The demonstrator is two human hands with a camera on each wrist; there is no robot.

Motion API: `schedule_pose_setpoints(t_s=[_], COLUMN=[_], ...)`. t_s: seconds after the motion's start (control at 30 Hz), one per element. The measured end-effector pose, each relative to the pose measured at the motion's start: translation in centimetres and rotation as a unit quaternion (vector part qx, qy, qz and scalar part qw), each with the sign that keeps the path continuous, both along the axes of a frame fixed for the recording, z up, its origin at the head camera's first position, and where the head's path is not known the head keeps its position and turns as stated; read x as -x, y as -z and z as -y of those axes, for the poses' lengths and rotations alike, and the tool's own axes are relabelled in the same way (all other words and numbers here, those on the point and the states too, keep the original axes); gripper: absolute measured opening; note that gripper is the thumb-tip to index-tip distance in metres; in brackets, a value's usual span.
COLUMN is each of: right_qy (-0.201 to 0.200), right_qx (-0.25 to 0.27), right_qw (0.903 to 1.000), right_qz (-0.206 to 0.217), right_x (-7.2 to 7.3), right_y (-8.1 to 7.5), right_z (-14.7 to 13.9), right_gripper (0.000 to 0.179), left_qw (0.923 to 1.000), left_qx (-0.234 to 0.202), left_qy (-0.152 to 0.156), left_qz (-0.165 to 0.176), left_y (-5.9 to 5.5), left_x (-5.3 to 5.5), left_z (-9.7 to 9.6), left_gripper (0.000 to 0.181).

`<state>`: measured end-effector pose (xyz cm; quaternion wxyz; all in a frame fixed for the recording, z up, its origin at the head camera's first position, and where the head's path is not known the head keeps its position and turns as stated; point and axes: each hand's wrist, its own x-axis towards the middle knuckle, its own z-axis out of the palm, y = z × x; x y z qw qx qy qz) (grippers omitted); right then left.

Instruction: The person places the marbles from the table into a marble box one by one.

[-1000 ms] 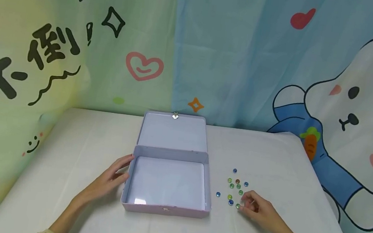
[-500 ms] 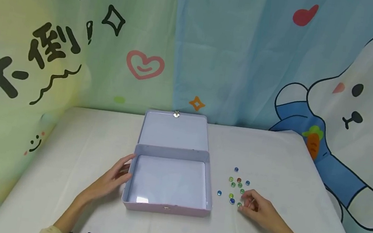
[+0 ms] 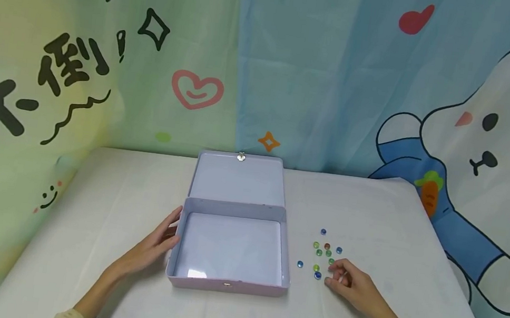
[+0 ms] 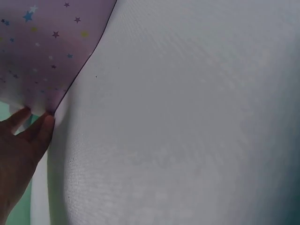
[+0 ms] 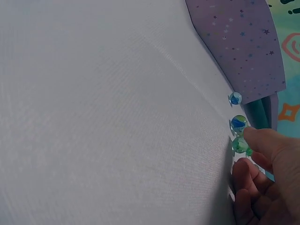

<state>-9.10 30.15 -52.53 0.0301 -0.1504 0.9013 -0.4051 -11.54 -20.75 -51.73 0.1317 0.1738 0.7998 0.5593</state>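
An open lilac tin box (image 3: 225, 286) sits mid-table, its lid (image 3: 238, 178) folded back. My left hand (image 3: 150, 249) rests against the box's left side, fingertips touching the wall; in the left wrist view the fingers (image 4: 46, 129) meet the star-printed side. My right hand (image 3: 356, 288) is low over the cloth at the right edge of a group of glass marbles. In the right wrist view, its thumb and curled fingers pinch a green marble (image 5: 240, 145), which the hand covers in the head view. Close by lies a blue marble (image 3: 317, 275), left of the thumb.
Several other marbles lie loose right of the box, among them a lone blue marble (image 3: 300, 264), a brown-red marble (image 3: 327, 246) and a yellow-green marble (image 3: 316, 268). White cloth (image 3: 136, 192) covers the table. A printed curtain (image 3: 293, 79) hangs behind its far edge.
The green marble seen at my right thumb tip is now covered by the hand in the head view. Both hands stay almost where they were; the head view shifts slightly.
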Motion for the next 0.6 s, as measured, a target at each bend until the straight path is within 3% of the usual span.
schedule_pose_setpoints(t_s=[0.37, 0.6], right_qy=[0.023, 0.020], right_qx=[-0.064, -0.069], right_qw=[0.9975, 0.9972], right_qz=[0.020, 0.020], right_x=[0.07, -0.12], right_y=[0.23, 0.55], right_z=[0.70, 0.67], right_gripper=[0.011, 0.012], left_qw=[0.9998, 0.9967], left_qx=[0.012, 0.020], left_qy=[-0.009, -0.012], left_qz=[0.013, 0.078], left_y=[0.01, -0.08], left_x=[-0.39, -0.30], left_z=[0.05, 0.19], left_gripper=[0.062, 0.062])
